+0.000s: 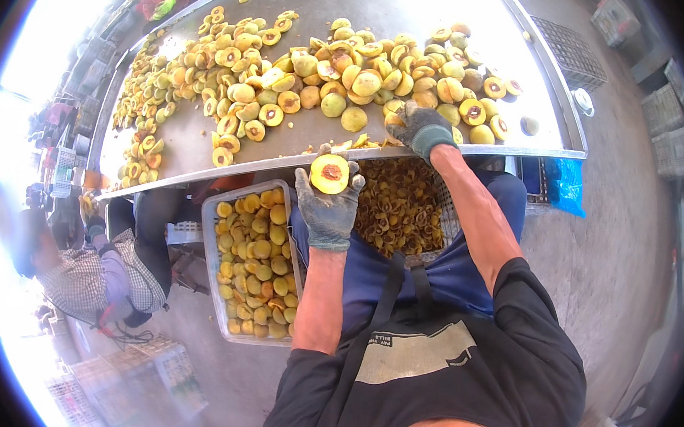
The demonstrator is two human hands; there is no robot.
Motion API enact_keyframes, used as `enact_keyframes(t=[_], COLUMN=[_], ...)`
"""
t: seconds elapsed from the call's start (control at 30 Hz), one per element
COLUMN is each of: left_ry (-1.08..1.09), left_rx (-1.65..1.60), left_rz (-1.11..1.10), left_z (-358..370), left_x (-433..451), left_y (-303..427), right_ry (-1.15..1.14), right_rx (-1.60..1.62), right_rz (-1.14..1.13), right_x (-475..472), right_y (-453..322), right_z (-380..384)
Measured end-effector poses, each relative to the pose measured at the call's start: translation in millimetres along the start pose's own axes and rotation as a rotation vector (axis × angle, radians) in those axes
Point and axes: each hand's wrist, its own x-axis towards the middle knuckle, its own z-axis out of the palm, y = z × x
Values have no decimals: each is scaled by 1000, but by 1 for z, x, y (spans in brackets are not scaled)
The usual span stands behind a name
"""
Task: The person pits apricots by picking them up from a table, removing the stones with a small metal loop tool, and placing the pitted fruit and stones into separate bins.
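Note:
My left hand [331, 205], in a grey knit work glove, holds a halved yellow stone fruit [330, 174] with its brown centre facing up, just in front of the table edge. My right hand [422, 129], gloved alike, reaches over the edge onto the metal table [179, 158], its fingers on a fruit at the near side of the pile. Whether it grips that fruit I cannot tell. Many halved fruits [366, 83] lie heaped across the table, some cut side up. Small peel scraps [361, 142] lie along the near rim.
A white plastic crate [209, 261] of fruit halves stands left of my legs. Between my knees a crate holds brown scraps [400, 210]. A co-worker [99, 278] sits at the left. A blue plastic bag [566, 187] hangs at the right, and a wire-mesh crate [569, 51] stands beyond the table's right edge.

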Motion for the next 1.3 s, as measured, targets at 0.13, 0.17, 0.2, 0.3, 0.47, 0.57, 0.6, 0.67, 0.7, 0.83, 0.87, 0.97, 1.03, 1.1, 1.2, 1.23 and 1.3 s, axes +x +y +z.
enact_keyframes(t=[0.13,0.17,0.2,0.3,0.47,0.57,0.6,0.67,0.7,0.83,0.87,0.97,1.03,1.1,1.2,1.23,1.3], left_ry=[29,87,104,69,4,49,56,83,104,114,130,177,220,276,238,202,152], left_rx=[85,132,69,216,527,276,324,390,409,431,426,381,309,418,580,634,592], left_rz=[72,105,116,202,231,164,198,243,252,271,271,240,200,185,24,-54,-133], left_z=[-1,0,-3,-10,9,18,17,18,18,20,22,26,30,42,42,38,35], left_x=[-3,-4,-6,-8,-17,-21,-22,-23,-23,-23,-24,-22,-20,-21,-16,-12,-8], left_y=[-4,-5,-4,-9,-26,-36,-39,-43,-45,-49,-49,-51,-51,-49,-37,-31,-25], right_ry=[-73,-78,-34,-440,-74,17,43,71,74,31,34,12,-57,-100,-164,-182,-283], right_rx=[-22,10,146,1191,661,599,592,561,540,411,400,355,313,377,562,639,887], right_rz=[37,59,-23,147,-241,-209,-216,-240,-254,-220,-238,-263,-261,-301,-360,-379,-235], right_x=[1,-5,-22,-83,-147,-153,-155,-156,-157,-160,-160,-158,-155,-154,-153,-152,-154], right_y=[-8,-14,-19,-31,-52,-58,-59,-59,-58,-66,-65,-59,-54,-48,-34,-31,-29], right_z=[-8,-15,-18,-12,7,11,12,11,10,-4,-3,0,-2,-2,4,8,14])
